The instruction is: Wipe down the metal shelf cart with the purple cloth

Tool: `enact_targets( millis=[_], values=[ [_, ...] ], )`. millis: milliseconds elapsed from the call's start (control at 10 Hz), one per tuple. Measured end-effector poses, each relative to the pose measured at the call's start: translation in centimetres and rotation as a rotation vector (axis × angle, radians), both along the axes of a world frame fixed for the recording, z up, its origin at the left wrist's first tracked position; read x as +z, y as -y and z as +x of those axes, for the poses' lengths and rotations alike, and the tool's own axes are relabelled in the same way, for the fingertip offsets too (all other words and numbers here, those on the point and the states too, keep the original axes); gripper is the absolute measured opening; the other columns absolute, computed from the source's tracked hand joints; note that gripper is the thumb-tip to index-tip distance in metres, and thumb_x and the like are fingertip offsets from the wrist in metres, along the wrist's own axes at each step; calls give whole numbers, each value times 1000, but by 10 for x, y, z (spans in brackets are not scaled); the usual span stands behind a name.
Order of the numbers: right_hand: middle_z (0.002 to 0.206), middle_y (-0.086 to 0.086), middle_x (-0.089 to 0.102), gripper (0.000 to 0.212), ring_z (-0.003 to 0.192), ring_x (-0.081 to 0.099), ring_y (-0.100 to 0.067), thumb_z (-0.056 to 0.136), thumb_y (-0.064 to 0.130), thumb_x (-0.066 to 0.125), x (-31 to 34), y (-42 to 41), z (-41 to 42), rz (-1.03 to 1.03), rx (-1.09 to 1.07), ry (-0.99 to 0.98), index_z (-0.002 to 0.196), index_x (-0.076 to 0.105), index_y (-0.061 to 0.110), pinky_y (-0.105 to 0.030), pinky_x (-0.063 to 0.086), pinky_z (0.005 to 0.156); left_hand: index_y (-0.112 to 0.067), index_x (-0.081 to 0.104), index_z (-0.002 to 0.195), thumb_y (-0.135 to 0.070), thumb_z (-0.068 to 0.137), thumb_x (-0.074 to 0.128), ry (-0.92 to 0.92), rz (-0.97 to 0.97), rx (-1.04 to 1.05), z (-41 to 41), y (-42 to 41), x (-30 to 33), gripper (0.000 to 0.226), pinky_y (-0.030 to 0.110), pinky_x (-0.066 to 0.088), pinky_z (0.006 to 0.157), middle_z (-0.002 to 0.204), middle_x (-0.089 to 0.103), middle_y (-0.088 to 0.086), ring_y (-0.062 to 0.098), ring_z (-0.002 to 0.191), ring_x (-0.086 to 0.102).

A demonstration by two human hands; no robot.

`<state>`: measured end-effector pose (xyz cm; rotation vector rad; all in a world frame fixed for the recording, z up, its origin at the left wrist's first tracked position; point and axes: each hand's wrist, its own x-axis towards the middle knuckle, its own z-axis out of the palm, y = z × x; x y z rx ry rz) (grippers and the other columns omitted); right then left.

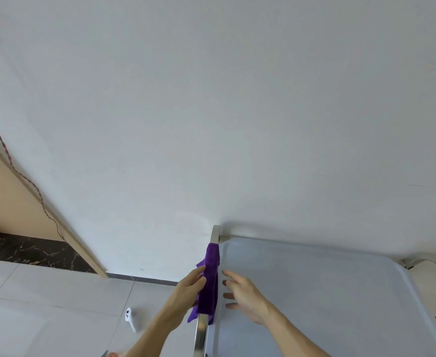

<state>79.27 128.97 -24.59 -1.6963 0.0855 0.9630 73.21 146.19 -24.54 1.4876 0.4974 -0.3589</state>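
The left hand [190, 286] presses a grip around the purple fleecy cloth [209, 279] draped over the shiny metal cart rail [201, 333]. The right hand [242, 296] hovers beside it, fingers spread, empty, above the pale grey cart shelf [327, 292]. The cloth hides the left fingertips.

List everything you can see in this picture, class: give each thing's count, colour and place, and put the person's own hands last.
purple cloth: one, purple, draped over the cart's left rail.
metal shelf cart: one, silver, lower right against the wall; top tray pale grey.
rail: one, shiny steel, along the cart's left edge.
handle: one, steel, curved, at the far right.
white device: one, white, on the floor tiles left of the cart.
cord: one, dark braided, along the tan door frame.
left hand: one, pressing the cloth's outer side.
right hand: one, fingers spread above the tray, off the cloth.
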Motion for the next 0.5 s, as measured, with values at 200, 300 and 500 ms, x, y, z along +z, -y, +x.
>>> enact_targets(
  millis=[200, 300, 500],
  values=[
    [114, -11, 72, 41, 101, 70, -32, 104, 12, 30, 4, -32, -11, 205, -158, -156, 124, 63, 26, -44, 59, 82, -32, 46, 141, -12, 102, 39, -2, 34, 12, 10, 9, 6, 45, 41, 41, 110, 132, 59, -9, 12, 121, 56],
    [111, -11, 73, 41, 98, 71, -32, 104, 12, 30, 7, -32, -11, 204, -154, -133, 123, 65, 25, -47, 58, 87, -34, 46, 141, -15, 100, 41, 12, 69, -9, 10, 9, 6, 45, 38, 43, 108, 134, 58, -9, 11, 120, 56],
    [102, 7, 71, 22, 89, 71, -17, 103, 24, 42, 1, -5, -25, 63, -215, -26, 113, 62, 26, -32, 57, 80, -31, 66, 109, -18, 97, 50, 76, 159, 112, -10, 4, -4, 24, 22, 54, 77, 106, 71, -16, 10, 96, 67]
  ],
)
